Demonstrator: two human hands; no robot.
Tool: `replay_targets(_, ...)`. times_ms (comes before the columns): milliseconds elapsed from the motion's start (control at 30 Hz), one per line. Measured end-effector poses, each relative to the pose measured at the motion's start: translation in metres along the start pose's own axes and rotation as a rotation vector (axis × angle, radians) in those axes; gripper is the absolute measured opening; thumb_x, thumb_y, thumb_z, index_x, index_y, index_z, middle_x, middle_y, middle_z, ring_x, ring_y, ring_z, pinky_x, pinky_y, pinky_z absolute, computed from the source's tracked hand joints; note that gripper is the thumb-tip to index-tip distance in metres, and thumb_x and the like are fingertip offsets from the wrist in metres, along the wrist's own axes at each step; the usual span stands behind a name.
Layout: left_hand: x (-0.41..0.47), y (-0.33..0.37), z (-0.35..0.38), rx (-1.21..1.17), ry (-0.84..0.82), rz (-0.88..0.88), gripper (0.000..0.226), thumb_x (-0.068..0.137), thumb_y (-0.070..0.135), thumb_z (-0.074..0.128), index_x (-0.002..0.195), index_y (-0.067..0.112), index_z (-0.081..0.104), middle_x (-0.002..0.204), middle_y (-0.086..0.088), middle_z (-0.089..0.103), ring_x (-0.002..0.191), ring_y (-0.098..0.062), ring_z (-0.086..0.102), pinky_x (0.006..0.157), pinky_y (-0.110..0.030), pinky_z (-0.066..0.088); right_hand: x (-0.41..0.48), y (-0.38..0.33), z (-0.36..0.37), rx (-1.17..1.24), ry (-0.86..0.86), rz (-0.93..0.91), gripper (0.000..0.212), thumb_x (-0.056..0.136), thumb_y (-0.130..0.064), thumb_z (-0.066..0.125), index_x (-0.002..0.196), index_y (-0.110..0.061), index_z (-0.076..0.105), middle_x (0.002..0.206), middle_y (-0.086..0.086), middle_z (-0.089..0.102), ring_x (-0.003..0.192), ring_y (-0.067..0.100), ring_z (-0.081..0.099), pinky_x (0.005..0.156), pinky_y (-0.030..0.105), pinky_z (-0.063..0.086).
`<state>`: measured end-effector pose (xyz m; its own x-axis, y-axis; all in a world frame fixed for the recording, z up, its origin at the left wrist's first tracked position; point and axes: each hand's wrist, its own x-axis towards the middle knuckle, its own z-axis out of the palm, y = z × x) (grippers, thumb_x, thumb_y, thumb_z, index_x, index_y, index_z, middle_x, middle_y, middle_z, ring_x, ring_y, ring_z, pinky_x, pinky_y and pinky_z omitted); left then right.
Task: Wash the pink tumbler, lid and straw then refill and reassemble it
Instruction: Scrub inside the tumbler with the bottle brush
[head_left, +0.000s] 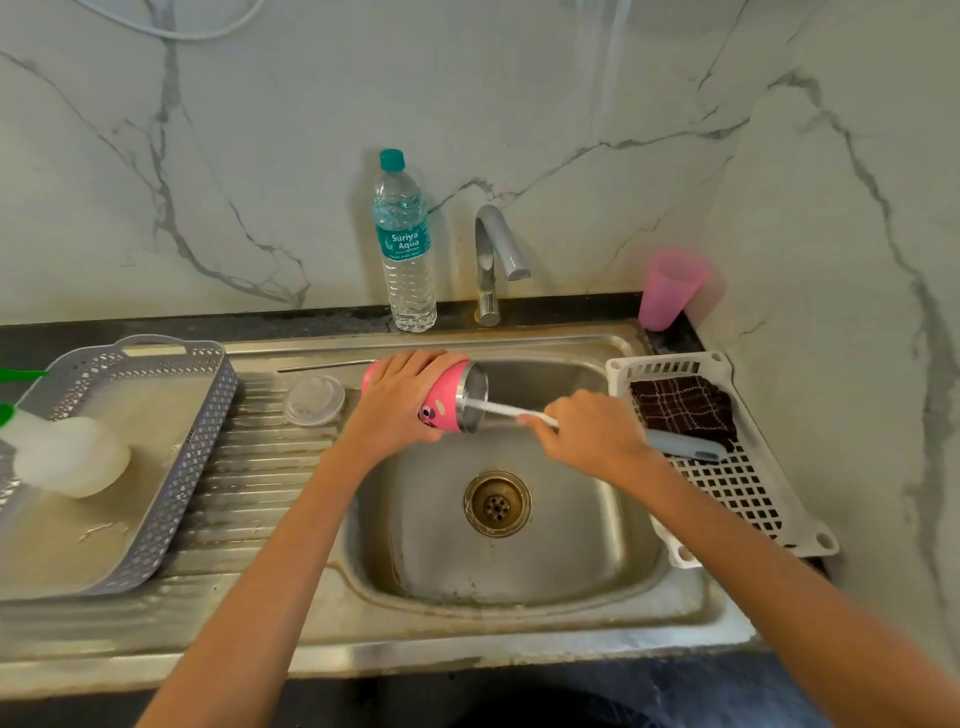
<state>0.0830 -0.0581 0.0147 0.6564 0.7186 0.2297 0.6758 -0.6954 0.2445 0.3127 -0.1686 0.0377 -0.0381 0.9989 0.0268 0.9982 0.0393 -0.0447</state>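
Steel sink (571, 545) below me: fingers of my left hand (400, 400) wrap the pink tumbler (444, 395), tipped sideways over the basin; my right hand (592, 436) pinches a white brush (506, 409) poking into its mouth.

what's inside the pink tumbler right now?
A white brush handle goes into the open mouth of the pink tumbler, held by the right hand. Steel inner wall shows at the rim. Brush tip and tumbler bottom are hidden.
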Motion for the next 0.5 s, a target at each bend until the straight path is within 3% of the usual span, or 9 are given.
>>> replay_targets(167, -0.008, -0.003, 0.002, -0.059, -0.017, -0.039, 0.096, 0.059, 0.026, 0.086, 0.143, 0.025, 0.04, 0.135, -0.001, 0.05, 0.126, -0.023, 0.045, 0.104, -0.037, 0.029, -0.005, -0.008, -0.016, -0.028, 0.072, -0.086, 0.057, 0.098, -0.061, 0.026, 0.064, -0.021, 0.049, 0.055, -0.006, 0.046, 0.054, 0.015, 0.052, 0.052, 0.029, 0.043)
replay_targets(300, -0.015, -0.009, -0.005, -0.043, -0.04, -0.036, 0.098, 0.059, 0.027, 0.085, 0.145, 0.028, 0.037, 0.137, 0.002, 0.047, 0.128, -0.02, 0.043, 0.104, -0.038, 0.029, 0.0, 0.015, -0.027, -0.005, 0.098, -0.013, 0.058, 0.095, -0.065, 0.03, 0.055, -0.025, 0.041, 0.051, -0.007, 0.045, 0.047, 0.006, 0.045, 0.046, 0.022, 0.033)
replay_targets(500, -0.016, 0.006, 0.001, -0.079, -0.069, 0.017, 0.096, 0.06, 0.028, 0.084, 0.144, 0.028, 0.038, 0.138, 0.003, 0.047, 0.127, -0.018, 0.042, 0.104, -0.037, 0.029, 0.011, -0.005, -0.013, 0.033, 0.059, -0.023, 0.059, 0.095, -0.064, 0.03, 0.065, -0.021, 0.057, 0.056, -0.005, 0.051, 0.056, 0.013, 0.055, 0.05, 0.025, 0.037)
